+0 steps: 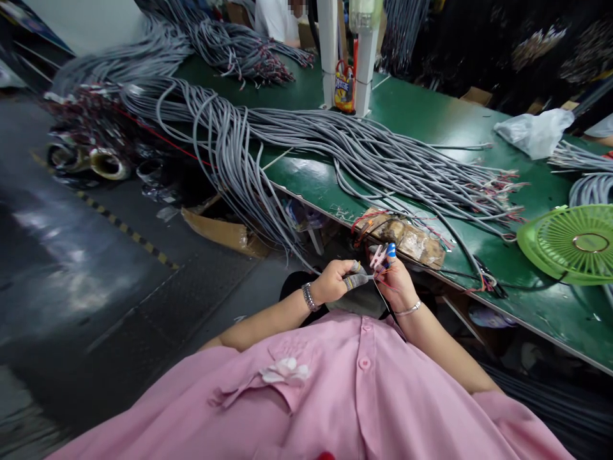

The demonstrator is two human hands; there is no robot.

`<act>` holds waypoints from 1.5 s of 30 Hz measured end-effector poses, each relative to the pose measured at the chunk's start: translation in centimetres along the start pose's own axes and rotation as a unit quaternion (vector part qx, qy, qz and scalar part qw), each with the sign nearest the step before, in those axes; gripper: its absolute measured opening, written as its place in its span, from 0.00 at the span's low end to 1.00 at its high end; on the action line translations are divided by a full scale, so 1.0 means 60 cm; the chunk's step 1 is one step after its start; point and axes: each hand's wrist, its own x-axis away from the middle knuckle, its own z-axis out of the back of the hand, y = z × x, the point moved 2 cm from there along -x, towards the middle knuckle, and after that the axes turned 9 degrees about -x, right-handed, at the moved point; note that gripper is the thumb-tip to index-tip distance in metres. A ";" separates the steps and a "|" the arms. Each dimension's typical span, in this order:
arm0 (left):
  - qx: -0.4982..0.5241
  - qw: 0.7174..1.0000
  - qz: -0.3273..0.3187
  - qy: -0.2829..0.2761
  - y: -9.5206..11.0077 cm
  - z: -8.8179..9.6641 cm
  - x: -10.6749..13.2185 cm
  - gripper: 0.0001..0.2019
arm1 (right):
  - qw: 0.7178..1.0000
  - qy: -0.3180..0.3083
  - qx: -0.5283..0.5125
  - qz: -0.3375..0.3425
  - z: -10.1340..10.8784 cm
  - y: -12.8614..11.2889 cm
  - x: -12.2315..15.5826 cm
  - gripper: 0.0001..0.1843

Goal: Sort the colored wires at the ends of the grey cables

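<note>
My left hand (331, 281), with grey covers on its fingers, is closed round the end part of a grey cable (313, 271). That cable runs back up to the bundle hanging off the bench. Close by on the right, my right hand (398, 285) is closed at the cable's thin coloured wires (383, 276), which fan out over its fingers. A blue cover (391, 250) wraps one fingertip. Beside it a small pale pink piece (378, 257) sticks up from the fingers; its kind is too small to tell.
A large bundle of grey cables (373, 150) lies along the green bench (412, 105). At the bench edge sits a taped wooden block (407, 237). A green fan (569, 244) and plastic bag (536, 133) are at right. A cardboard box (215, 230) stands below. Another person (278, 20) is behind.
</note>
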 end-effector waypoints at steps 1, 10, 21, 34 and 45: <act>0.000 1.000 0.001 -0.004 -0.001 -0.001 0.001 0.17 | 1.000 0.007 -0.002 0.002 0.001 0.001 0.000 0.24; 0.027 0.999 -0.010 0.017 0.005 0.005 0.007 0.16 | 0.999 0.005 0.033 -0.004 -0.003 -0.002 0.006 0.24; 0.026 1.000 0.009 -0.003 -0.005 -0.003 0.003 0.18 | 0.999 0.009 0.047 0.026 -0.001 0.004 0.002 0.26; 0.022 0.997 -0.026 -0.066 0.010 0.024 0.026 0.20 | 0.998 -0.022 0.029 -0.049 0.019 -0.002 0.028 0.31; -0.124 0.981 -0.147 0.012 0.027 0.036 0.093 0.11 | 0.993 -0.049 0.078 -0.080 0.052 0.006 0.079 0.25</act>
